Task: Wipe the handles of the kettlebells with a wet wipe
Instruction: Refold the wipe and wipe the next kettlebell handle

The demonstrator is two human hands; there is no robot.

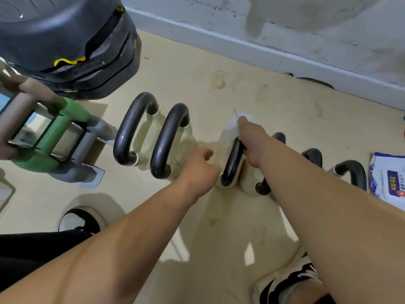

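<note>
Right hand (252, 139): fingers closed round a white wet wipe (231, 127), pressing it onto the far end of the black handle (232, 163) of the third kettlebell (219, 154) counted from the left. The wipe bunches up above the knuckles. Left hand (199, 165): fingers curled, knuckles uppermost, set against the cream body of that same kettlebell just left of the handle (whether it grips anything cannot be told, the fingertips being hidden). Both forearms are bare and reach forward from the lower edge of the view. The kettlebells stand in a row on a beige floor (219, 227), all cream-bodied with black loop handles: two to the left (131, 128) (168, 139), standing apart from the hands, and more to the right (352, 172), partly covered by the right forearm. A wipe pack (388, 181), white with blue print, lies flat at the right end of the row. At left, green and grey dumbbells (54, 137) lie beside a large dark object with yellow markings (65, 40). Two black-and-white shoes (81, 220) (291, 284) show below. A stained wall with a pale skirting board (241, 49) runs behind.
</note>
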